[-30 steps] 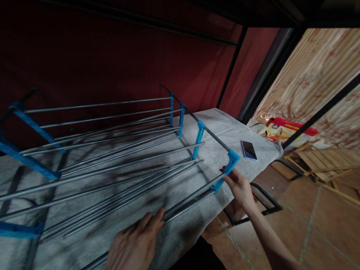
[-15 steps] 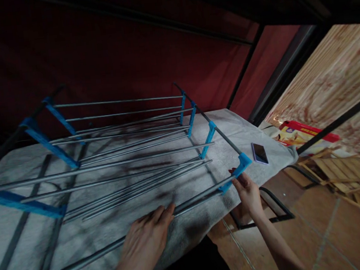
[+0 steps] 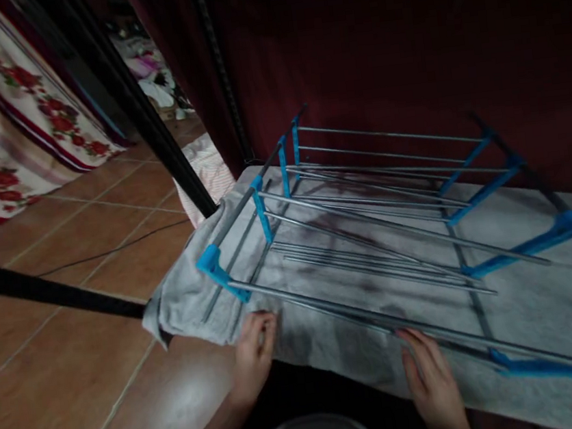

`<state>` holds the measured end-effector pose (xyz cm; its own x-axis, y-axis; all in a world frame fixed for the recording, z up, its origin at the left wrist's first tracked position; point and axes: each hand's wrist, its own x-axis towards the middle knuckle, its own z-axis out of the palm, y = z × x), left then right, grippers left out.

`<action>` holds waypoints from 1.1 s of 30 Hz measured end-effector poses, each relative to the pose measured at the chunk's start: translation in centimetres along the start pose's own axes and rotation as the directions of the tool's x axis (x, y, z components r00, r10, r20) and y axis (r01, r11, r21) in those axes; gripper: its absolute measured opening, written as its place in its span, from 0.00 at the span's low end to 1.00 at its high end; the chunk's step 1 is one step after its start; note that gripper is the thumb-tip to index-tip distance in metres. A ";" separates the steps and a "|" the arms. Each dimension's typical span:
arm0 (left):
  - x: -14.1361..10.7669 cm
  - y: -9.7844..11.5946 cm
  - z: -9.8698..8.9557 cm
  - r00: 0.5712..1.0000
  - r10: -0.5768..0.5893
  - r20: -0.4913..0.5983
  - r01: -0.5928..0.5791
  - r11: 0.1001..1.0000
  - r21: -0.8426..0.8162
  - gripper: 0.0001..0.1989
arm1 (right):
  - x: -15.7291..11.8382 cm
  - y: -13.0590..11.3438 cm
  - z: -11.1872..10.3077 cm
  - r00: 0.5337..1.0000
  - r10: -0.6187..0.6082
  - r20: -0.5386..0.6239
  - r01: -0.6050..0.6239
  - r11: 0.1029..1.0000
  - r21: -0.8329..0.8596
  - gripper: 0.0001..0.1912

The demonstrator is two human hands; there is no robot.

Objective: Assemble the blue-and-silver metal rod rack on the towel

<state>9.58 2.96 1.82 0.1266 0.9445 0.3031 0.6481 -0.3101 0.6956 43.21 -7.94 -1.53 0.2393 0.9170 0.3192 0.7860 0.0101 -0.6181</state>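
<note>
A rack of grey metal rods [image 3: 400, 219] joined by blue plastic brackets [image 3: 262, 210] lies on a grey cloth [image 3: 183, 309]. My left hand [image 3: 254, 349] is near the front left bracket [image 3: 220, 273], just below the front rod, its fingers curled; whether anything is between them is too small to tell. Against the front rods [image 3: 349, 312], right of the middle, my right hand [image 3: 430, 370] rests its fingertips, the thumb apart from the fingers. Several loose thin rods [image 3: 374, 266] lie inside the rack, on the cloth.
Black metal posts [image 3: 133, 101] and a low bar [image 3: 51, 289] stand at the left. Beyond are a tiled floor with a dark cable [image 3: 114, 251], a flowered curtain [image 3: 30, 106] and a striped cloth [image 3: 209, 171]. Dark red fabric [image 3: 376, 59] hangs behind the rack.
The view has swung left, to the rack's left end. My left hand has come off the front rod and curled near the left corner. My right hand has left the right corner bracket.
</note>
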 end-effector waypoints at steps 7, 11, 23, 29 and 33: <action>3.9 -6.8 -1.5 0.928 -0.319 -0.192 0.278 0.936 -0.215 0.14 | 7.0 -7.0 9.3 0.898 -0.237 0.371 0.299 0.947 -0.117 0.22; 4.8 -7.4 -1.4 0.982 -0.186 -0.044 0.179 0.976 -0.124 0.13 | 8.7 -10.3 12.5 0.823 -0.238 0.516 0.369 0.914 -0.167 0.21; 4.6 -6.7 -1.5 0.976 -0.218 0.016 0.219 0.976 -0.013 0.06 | 8.5 -10.0 12.6 0.756 -0.308 0.578 0.401 0.915 -0.036 0.21; 4.5 -6.8 -1.7 0.949 -0.307 0.069 0.312 0.947 -0.080 0.06 | 8.2 -9.6 12.3 0.750 -0.322 0.578 0.388 0.922 0.010 0.23; 4.3 -6.9 -1.7 0.949 -0.310 0.063 0.315 0.943 -0.102 0.08 | 7.9 -9.5 12.2 0.761 -0.308 0.571 0.356 0.934 0.029 0.23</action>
<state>4.44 8.98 -0.56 -0.0341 0.9989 0.0308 0.5751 -0.0056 0.8180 30.64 4.12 -1.91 -0.3851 0.9226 0.0230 0.8029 0.3472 -0.4845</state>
